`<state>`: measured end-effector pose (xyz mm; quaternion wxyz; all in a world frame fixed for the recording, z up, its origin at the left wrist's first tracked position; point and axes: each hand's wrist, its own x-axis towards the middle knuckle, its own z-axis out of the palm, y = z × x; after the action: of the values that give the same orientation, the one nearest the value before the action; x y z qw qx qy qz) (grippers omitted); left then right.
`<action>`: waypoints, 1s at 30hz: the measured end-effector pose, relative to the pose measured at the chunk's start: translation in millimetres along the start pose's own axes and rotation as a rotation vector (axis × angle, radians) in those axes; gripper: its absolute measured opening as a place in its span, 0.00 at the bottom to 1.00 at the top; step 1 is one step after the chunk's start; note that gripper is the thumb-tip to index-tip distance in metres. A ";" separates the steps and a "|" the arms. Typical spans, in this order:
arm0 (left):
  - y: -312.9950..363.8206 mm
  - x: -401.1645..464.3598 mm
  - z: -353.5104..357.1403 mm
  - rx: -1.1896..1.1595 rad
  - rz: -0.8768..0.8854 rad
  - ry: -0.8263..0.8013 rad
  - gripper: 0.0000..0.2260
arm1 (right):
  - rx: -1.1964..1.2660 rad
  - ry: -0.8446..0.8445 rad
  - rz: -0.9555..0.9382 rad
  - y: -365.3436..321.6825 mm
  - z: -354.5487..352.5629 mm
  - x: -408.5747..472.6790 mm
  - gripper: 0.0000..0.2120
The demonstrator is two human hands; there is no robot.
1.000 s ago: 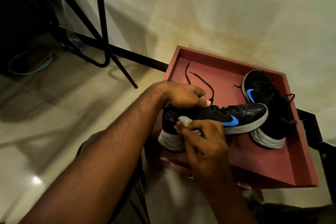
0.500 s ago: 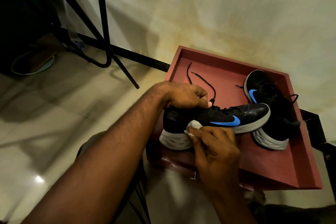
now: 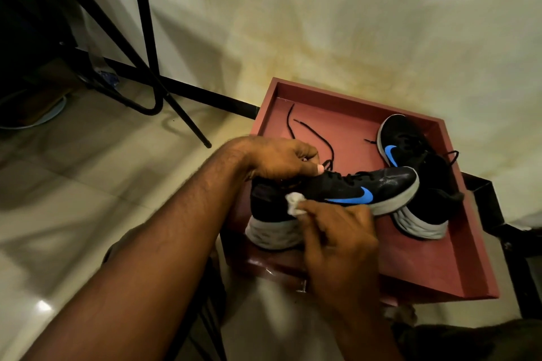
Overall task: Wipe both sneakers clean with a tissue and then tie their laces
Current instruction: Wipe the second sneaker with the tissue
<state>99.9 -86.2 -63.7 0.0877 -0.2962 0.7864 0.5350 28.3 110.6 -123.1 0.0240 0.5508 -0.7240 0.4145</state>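
Sliding forward along the near sneaker [image 3: 337,193], the right hand [image 3: 337,231] had carried the tissue [image 3: 294,203] from the heel toward the blue swoosh since a second before; the wad sat pinched under its curled fingers [image 3: 316,208], pressed to the black side panel. The left hand [image 3: 278,160] kept its grip over the collar, fingers curled round the opening, steadying the shoe. By my reading the first shoe's wiping was midway (the toe looked wet already), with the second sneaker [image 3: 416,173] lying untouched just beyond the right fingers and both laces [image 3: 311,135] loose. Both shoes rested in a red tray [image 3: 457,278] against a stained cream wall [image 3: 352,32], pale floor tiles [image 3: 88,184] left of the left fingers.
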 end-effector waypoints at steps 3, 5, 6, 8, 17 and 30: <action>-0.3 -4.3 0.9 0.014 -0.023 0.045 0.17 | 0.019 0.084 0.342 41.7 -35.4 -1.2 0.12; 3.4 -5.9 6.5 0.170 0.003 0.051 0.20 | 0.003 0.138 0.458 60.4 -66.1 3.6 0.07; 6.6 -7.0 10.9 0.285 0.012 0.061 0.22 | -0.054 0.159 0.484 69.5 -81.1 6.7 0.05; 12.4 -10.4 16.4 0.410 0.032 0.095 0.21 | -0.222 0.116 0.490 88.1 -102.7 13.2 0.04; 1.5 -16.0 8.4 0.315 0.216 -0.064 0.12 | -0.368 -0.011 0.339 139.0 -129.4 49.5 0.06; 17.9 -6.9 39.8 0.850 0.054 0.303 0.30 | -0.214 0.053 0.283 142.2 -130.0 27.4 0.03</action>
<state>88.4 -43.6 -62.9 0.0714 -0.2881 0.9477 0.1172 -153.6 177.8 -106.0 0.0430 0.4265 -0.8336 0.3484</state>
